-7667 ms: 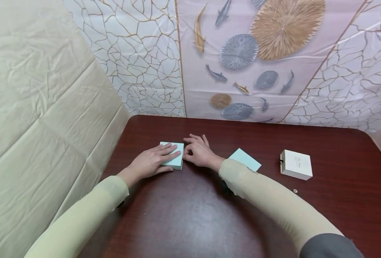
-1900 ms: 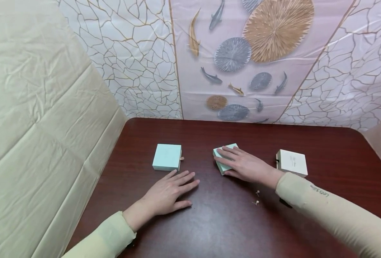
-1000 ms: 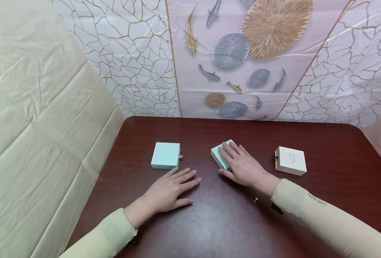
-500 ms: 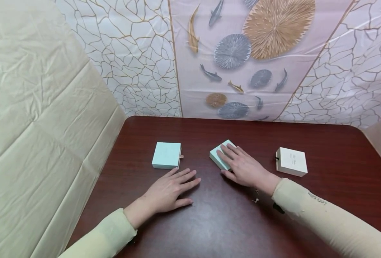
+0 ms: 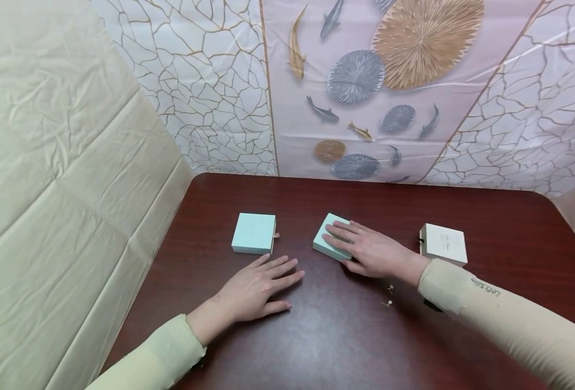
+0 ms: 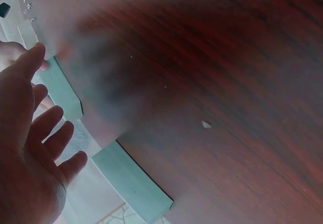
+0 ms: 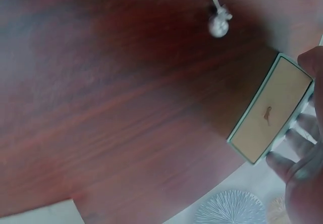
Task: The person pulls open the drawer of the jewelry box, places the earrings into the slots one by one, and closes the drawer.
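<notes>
My right hand lies over a mint-green drawer box, its fingers stretched across the lid and its thumb at the near side. The right wrist view shows that box's beige drawer end with a small ribbon tab, the drawer flush in its sleeve. My left hand rests on the table, fingers spread and holding nothing. Just beyond its fingertips stands another mint-green box, with a ribbon tab on its right side. Two small earrings lie near my right wrist; one earring appears close up, with a round sparkly head.
A white box with printed lettering and a dark tab stands at the right, partly behind my right forearm. The dark red table meets a patterned cloth wall at the back and a cream cloth on the left.
Earlier both hands were at the left box, with the other mint box partly behind my right sleeve. My right hand then moved onto that box and has turned it clockwise. The left hand drew back.
</notes>
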`<control>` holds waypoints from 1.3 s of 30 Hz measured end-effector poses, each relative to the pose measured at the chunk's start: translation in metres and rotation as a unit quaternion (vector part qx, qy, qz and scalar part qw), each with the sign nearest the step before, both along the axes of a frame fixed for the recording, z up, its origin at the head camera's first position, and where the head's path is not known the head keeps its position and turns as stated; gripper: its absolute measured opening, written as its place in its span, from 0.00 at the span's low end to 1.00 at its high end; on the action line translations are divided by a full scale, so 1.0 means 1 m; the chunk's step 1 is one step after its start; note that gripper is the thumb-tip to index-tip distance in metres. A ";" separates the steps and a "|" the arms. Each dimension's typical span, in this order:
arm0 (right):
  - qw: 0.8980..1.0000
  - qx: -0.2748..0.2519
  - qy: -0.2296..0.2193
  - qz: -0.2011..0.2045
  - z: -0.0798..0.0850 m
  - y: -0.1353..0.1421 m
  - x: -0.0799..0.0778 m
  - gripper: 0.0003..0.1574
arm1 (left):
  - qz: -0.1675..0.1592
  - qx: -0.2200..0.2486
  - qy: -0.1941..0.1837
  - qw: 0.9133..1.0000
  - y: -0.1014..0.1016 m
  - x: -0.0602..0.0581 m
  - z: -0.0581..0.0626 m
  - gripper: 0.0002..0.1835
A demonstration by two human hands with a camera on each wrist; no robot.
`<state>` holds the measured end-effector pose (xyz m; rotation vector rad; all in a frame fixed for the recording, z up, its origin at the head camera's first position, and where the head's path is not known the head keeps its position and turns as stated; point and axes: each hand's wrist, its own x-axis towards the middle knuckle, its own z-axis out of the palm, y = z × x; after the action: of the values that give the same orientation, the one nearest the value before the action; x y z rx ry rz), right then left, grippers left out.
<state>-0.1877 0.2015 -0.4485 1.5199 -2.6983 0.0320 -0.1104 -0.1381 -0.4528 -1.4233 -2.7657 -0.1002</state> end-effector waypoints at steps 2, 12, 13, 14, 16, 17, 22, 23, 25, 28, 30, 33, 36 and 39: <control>1.000 0.002 0.003 0.014 0.000 0.001 -0.002 0.43 | -0.001 -0.001 -0.002 1.000 -0.001 0.000 0.000 0.36; 0.997 0.018 0.007 0.070 0.000 -0.002 -0.011 0.43 | 0.000 -0.006 -0.013 1.000 -0.001 0.000 -0.001 0.35; 0.997 0.017 0.008 0.076 0.000 -0.002 -0.012 0.43 | 0.000 -0.006 -0.014 1.000 -0.001 0.000 -0.001 0.35; 0.997 0.017 0.011 0.081 0.000 -0.002 -0.012 0.43 | -0.001 -0.007 -0.014 1.000 -0.001 0.001 -0.001 0.35; 0.996 0.018 0.016 0.089 0.000 -0.003 -0.013 0.43 | -0.001 -0.008 -0.014 1.000 -0.001 0.001 -0.001 0.35; 0.995 0.020 0.017 0.092 0.000 -0.003 -0.013 0.44 | -0.001 -0.009 -0.014 1.000 -0.001 0.001 -0.001 0.35; 0.995 0.026 0.016 0.095 0.000 -0.004 -0.014 0.44 | 0.001 -0.014 -0.013 1.000 -0.001 0.000 0.000 0.35; 0.995 0.025 0.014 0.096 0.000 -0.005 -0.015 0.44 | 0.001 -0.014 -0.013 1.000 -0.001 0.000 0.000 0.35; 0.995 0.023 0.008 0.097 0.001 -0.006 -0.015 0.44 | 0.001 -0.013 -0.013 1.000 -0.001 0.000 0.000 0.35; 0.995 0.018 -0.003 0.096 0.002 -0.009 -0.015 0.44 | 0.000 -0.011 -0.012 1.000 -0.001 0.000 0.001 0.36; 0.995 0.019 -0.007 0.094 0.002 -0.010 -0.015 0.43 | -0.001 -0.010 -0.013 1.000 -0.001 0.000 0.002 0.36; 0.996 0.020 -0.008 0.091 0.001 -0.011 -0.016 0.43 | -0.001 -0.010 -0.013 1.000 0.000 0.000 0.002 0.36; 0.996 0.021 -0.007 0.089 0.000 -0.012 -0.017 0.44 | -0.001 -0.011 -0.012 1.000 0.000 0.001 0.003 0.36; 0.996 0.015 -0.004 0.090 -0.001 -0.012 -0.017 0.44 | -0.002 -0.011 -0.013 1.000 0.000 0.000 0.003 0.36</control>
<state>-0.2048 0.1899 -0.4499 1.7703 -2.5697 0.0042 -0.1102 -0.1378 -0.4501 -1.4434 -2.7933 -0.0902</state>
